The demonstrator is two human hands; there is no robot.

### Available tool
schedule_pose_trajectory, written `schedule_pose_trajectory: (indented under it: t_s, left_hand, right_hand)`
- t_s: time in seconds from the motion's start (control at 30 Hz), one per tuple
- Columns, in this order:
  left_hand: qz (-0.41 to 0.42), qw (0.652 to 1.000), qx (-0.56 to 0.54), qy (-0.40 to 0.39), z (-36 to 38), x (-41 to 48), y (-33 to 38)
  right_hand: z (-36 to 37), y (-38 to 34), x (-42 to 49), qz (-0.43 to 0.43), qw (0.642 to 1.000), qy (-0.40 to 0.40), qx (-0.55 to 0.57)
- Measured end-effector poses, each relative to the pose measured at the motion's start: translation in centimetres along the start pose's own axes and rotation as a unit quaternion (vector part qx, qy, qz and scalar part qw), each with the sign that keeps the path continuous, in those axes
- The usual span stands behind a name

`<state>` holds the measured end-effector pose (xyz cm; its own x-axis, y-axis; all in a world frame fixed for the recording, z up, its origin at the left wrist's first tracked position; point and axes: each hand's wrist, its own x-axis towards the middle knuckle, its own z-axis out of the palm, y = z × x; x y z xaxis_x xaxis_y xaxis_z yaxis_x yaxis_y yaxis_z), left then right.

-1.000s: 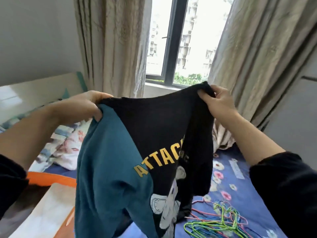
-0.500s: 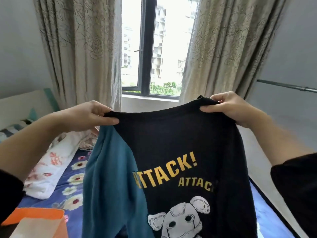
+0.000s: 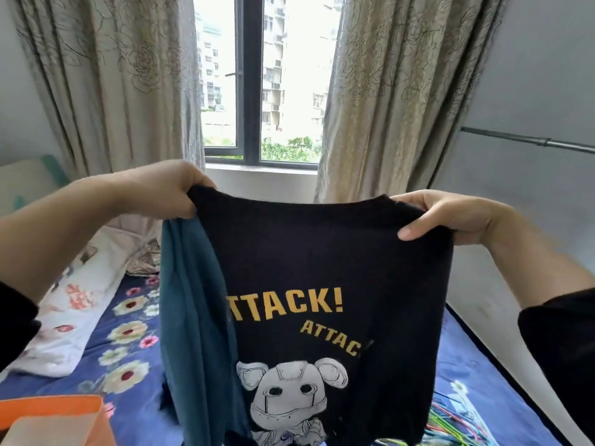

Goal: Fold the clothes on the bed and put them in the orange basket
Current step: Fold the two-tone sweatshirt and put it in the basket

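An orange basket [image 3: 51,410] sits cut off at lower left. The left hand [image 3: 161,191] and right hand [image 3: 450,217] each grip a top corner of the black printed T-shirt [image 3: 322,268] with a teal sleeve, held up above the blue floral bedsheet [image 3: 128,349]. The shirt's hem runs out of frame.

Dark-framed window [image 3: 251,75] at centre back, apartment blocks and greenery outside. Beige rose-print curtains to its left [image 3: 106,75] and right [image 3: 392,91]. Grey metal rod [image 3: 528,142] along right wall. White floral pillow [image 3: 74,304] lower left. Coloured wire hangers [image 3: 450,426] bottom right.
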<state>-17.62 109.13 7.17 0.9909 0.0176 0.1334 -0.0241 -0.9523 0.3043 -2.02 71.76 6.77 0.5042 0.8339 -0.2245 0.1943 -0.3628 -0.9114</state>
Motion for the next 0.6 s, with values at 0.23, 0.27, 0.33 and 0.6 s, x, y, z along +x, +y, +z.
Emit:
schedule_pose_trajectory:
  t_s: [0.23,0.27,0.33,0.6]
  left_hand:
    - [-0.048,0.998,-0.049,-0.007,-0.3,1.3,-1.8]
    - [-0.074,0.996,0.050,-0.009,0.9,2.3,-2.3]
    - [-0.107,0.981,0.160,-0.001,3.3,3.7,-2.9]
    - [-0.286,0.943,0.043,0.164,8.5,8.7,-5.6]
  right_hand:
    - [-1.3,-1.3,0.3,0.143,0.972,0.052,-0.178]
    - [-1.1,-0.9,1.4,0.170,0.956,0.077,-0.225]
    - [-0.8,0.6,3.9,0.200,0.915,0.146,-0.319]
    - [-1.4,8.5,12.1,0.197,0.790,0.418,-0.403]
